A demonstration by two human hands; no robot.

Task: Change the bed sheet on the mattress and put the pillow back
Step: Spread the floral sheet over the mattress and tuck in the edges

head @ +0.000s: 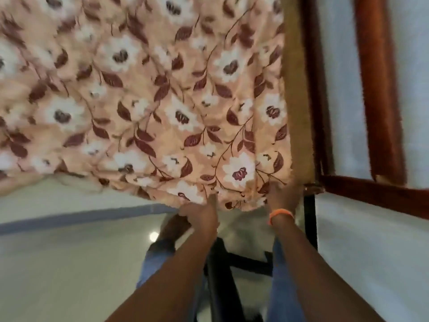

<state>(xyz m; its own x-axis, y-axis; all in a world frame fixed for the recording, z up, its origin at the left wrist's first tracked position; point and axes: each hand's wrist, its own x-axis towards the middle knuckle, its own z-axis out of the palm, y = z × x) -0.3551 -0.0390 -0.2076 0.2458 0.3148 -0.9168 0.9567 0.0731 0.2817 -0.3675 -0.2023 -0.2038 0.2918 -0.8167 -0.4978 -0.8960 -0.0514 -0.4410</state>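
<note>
sheet: floral bed sheet (144, 94) covers mattress (299, 108) top, hem hanging at near corner | left: my left hand (202, 213) pinches that hem | right: my right hand (278, 196) grips hem at corner, fingers hidden

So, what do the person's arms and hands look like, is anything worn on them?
Both forearms are bare, with no sleeves in view and no gloves. The right hand has an orange band around its wrist. The left hand shows no band, ring or watch. Blue jeans show below the arms.
</note>
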